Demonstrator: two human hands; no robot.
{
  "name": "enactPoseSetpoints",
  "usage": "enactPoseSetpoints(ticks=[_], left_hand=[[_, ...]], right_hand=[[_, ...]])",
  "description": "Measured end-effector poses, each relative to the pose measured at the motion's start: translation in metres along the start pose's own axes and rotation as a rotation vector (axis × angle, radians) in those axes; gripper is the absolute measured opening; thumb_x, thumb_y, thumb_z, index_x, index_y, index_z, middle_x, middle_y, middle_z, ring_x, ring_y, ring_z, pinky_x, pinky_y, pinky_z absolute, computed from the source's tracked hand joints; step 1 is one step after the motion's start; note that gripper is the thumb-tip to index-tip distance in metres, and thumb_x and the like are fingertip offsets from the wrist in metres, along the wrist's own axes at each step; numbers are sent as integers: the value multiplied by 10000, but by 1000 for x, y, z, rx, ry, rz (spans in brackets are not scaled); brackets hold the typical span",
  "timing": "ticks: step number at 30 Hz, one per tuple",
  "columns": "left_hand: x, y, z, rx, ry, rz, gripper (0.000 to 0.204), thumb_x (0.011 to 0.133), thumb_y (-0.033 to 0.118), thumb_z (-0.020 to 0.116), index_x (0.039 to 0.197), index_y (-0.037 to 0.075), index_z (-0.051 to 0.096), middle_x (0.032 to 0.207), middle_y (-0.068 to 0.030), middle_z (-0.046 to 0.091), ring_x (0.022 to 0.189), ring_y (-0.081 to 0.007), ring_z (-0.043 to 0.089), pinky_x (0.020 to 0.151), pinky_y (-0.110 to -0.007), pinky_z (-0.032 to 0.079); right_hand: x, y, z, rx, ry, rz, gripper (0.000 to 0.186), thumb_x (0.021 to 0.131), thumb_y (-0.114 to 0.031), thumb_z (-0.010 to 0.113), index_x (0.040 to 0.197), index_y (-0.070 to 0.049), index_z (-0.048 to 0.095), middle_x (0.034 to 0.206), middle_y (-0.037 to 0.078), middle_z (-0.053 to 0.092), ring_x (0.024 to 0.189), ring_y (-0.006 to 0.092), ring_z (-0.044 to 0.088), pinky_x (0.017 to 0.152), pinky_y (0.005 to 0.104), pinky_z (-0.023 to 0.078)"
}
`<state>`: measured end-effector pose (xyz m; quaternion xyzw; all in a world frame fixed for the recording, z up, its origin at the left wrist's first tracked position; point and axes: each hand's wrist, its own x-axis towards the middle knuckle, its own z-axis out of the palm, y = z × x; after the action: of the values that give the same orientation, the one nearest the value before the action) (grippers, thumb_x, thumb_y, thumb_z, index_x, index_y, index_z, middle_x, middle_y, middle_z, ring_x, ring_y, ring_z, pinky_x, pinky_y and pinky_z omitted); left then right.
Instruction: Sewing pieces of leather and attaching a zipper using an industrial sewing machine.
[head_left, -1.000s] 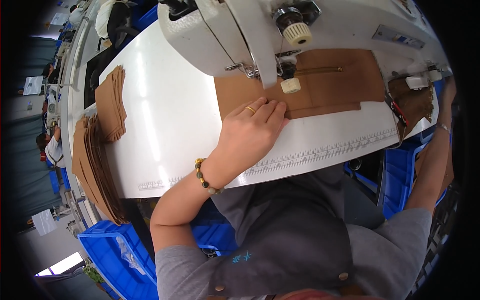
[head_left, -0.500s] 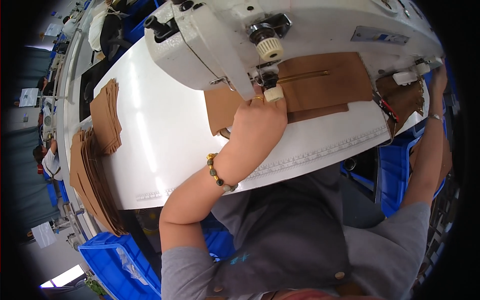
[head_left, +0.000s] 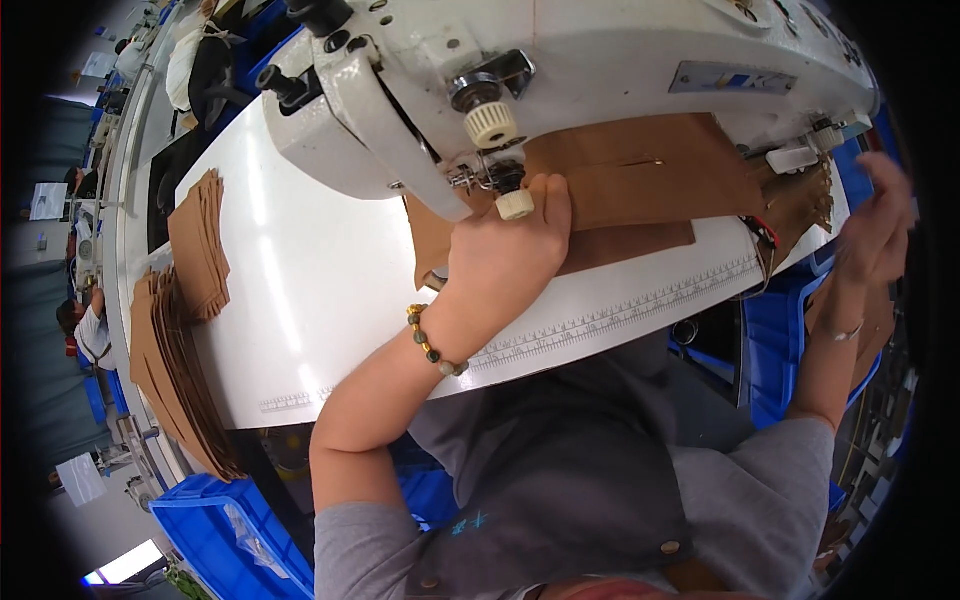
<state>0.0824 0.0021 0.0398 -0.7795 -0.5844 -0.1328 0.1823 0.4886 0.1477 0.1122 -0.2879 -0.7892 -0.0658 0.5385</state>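
Note:
My left hand (head_left: 510,240), wearing a beaded bracelet, rests on a brown leather-like panel (head_left: 650,185) under the sewing machine head (head_left: 390,120). Its two visible fingers stretch forward beside a cream knob (head_left: 516,205); the others are hidden behind the machine parts. The panel has a narrow slit with a brass-coloured edge, and a second brown piece (head_left: 630,245) shows beneath its near edge. Off the table's right end, my right hand (head_left: 875,230) is raised in the air, slightly blurred, fingers apart, with nothing visible in it.
Stacks of brown pieces (head_left: 175,370) lie at the table's left end. A red-handled tool (head_left: 762,232) lies by a darker brown piece (head_left: 795,200) on the right. Blue bins (head_left: 775,350) stand below the table, one holding brown material. A ruler strip (head_left: 610,310) follows the near edge.
My right hand has come up and nearer from beside the machine's right end. The panel's near edge sits lower and its slit shows less. The whole view has shifted slightly.

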Motion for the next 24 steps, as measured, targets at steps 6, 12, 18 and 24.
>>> enactPoseSetpoints(ticks=[6, 12, 18, 24], left_hand=[[2, 13, -19, -89, 60, 14, 400, 827, 65, 664, 1224, 78, 710, 1054, -44, 779, 730, -155, 731, 576, -268, 555], [-16, 5, -21, -59, 192, 43, 435, 773, 63, 681, 1206, 59, 727, 1119, -54, 781, 845, -175, 768, 636, -271, 581], [-45, -22, -5, -179, 69, 51, 453, 832, 28, 650, 1282, 42, 708, 1256, -112, 740, 1170, -260, 725, 868, -343, 603], [-57, -33, -8, -79, -97, 4, 453, 812, 35, 694, 1264, 34, 709, 1281, -117, 732, 1187, -302, 703, 928, -379, 596]], right_hand=[[-54, -171, 152, 578, -847, -349, 305, 901, -244, 746, 1085, -3, 722, 1136, 144, 737, 1054, 344, 709, 959, 423, 569], [-26, -129, 152, 374, -1169, 65, 275, 960, -200, 661, 1114, 21, 717, 1105, 163, 732, 979, 394, 693, 919, 443, 554], [-26, -70, 148, 198, -802, 24, 261, 978, -177, 614, 1110, 23, 716, 993, 164, 724, 880, 412, 675, 865, 460, 542], [-13, -52, 99, -33, -845, 41, 248, 982, -156, 586, 1105, 23, 705, 928, 174, 715, 838, 414, 665, 821, 465, 521]])
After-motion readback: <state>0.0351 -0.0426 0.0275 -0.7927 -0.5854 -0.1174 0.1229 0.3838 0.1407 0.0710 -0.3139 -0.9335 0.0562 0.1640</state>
